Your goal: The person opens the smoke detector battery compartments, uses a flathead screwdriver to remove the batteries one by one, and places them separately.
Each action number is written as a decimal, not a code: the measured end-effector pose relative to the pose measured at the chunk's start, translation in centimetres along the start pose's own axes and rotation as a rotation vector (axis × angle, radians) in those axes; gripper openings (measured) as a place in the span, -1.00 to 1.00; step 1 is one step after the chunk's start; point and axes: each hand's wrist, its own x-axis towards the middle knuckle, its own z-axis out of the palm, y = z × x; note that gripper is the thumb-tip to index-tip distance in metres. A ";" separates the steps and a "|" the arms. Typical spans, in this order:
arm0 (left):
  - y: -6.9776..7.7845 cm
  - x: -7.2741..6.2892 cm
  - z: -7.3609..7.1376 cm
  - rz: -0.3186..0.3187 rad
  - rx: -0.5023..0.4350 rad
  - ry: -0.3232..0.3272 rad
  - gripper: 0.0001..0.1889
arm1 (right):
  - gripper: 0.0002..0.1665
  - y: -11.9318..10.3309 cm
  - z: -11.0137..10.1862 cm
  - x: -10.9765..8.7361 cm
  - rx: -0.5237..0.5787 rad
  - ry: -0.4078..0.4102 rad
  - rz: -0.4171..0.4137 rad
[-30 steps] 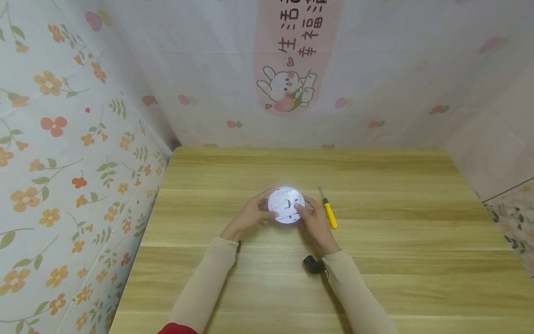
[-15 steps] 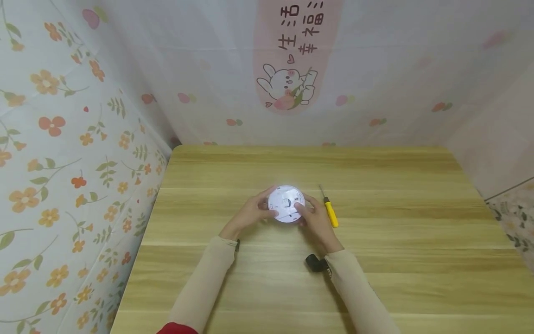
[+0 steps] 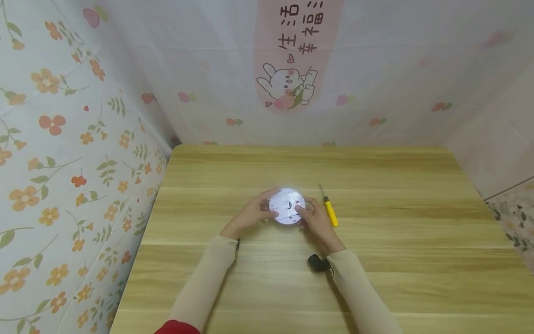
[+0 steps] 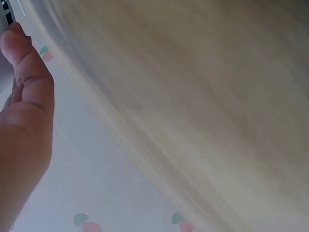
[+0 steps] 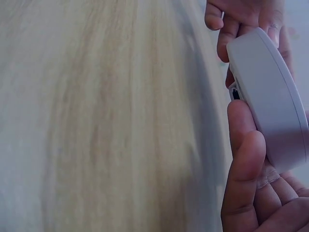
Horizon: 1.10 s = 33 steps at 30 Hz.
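Beige sleeves (image 3: 204, 280) enter from the bottom edge of the frame, a patch of red fabric (image 3: 177, 327) at the left one's lower end. Black device (image 3: 318, 263) at the right cuff, lower centre. Beyond, mid-frame, a round white casing (image 3: 287, 204), held between both hands. Left hand (image 3: 250, 211) grips its left rim, thumb on the upper face; right hand (image 3: 317, 220) clamps the right side, thumb likewise on the face. Right wrist view, right edge: casing shows a thick, smooth side wall. Yellow-handled screwdriver (image 3: 330, 212) lies just right of the right hand, tip toward the top of the frame. Wood-grain tabletop (image 3: 409, 208) beneath. Floral cloth (image 3: 50, 153) hangs at left; rabbit-printed cloth (image 3: 221, 74) fills upper centre.
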 end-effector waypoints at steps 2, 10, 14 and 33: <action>0.0 0.0 0.0 -0.001 0.011 0.000 -0.30 | -0.40 0.1 0.0 0.0 -0.003 -0.002 0.012; -0.3 0.1 0.0 0.017 0.076 -0.003 -0.36 | -0.37 0.4 0.2 -0.1 0.018 -0.035 0.040; -0.4 0.2 0.0 0.012 0.084 -0.009 -0.29 | -0.35 0.4 0.3 -0.2 0.025 -0.044 0.043; -0.2 -0.1 0.3 -0.007 0.142 -0.018 -0.13 | -0.33 0.7 0.2 -0.3 -0.341 -0.045 -0.060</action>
